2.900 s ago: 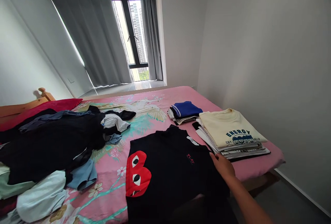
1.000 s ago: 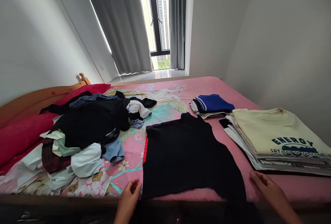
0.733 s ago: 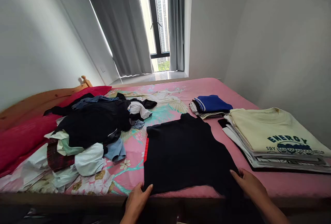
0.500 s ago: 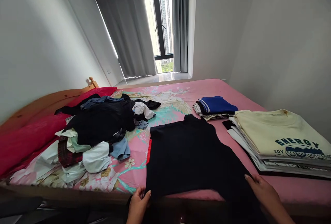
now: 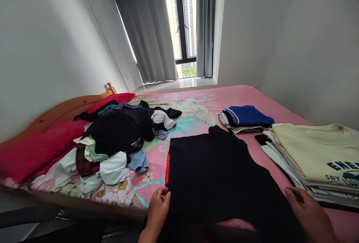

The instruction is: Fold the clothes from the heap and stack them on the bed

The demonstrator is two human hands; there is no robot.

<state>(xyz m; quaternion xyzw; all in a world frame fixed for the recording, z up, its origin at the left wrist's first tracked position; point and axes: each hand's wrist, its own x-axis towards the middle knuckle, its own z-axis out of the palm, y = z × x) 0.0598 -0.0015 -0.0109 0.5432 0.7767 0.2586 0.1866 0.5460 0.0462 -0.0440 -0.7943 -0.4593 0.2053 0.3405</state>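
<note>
On bed, hands point(image 5: 158, 207) still gripping black shirt point(image 5: 218, 175)

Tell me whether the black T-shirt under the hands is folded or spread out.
Partly folded: the black T-shirt lies flat on the pink bedsheet, no sleeves showing, a red strip at its left edge.

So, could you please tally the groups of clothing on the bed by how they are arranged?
Flat-spread garment: 1, the black shirt touched by the left hand and right hand.
Folded stacks: 2, the cream-topped stack and the blue-topped stack.
Loose heap: 1, the unfolded pile.
Total: 4.
</note>
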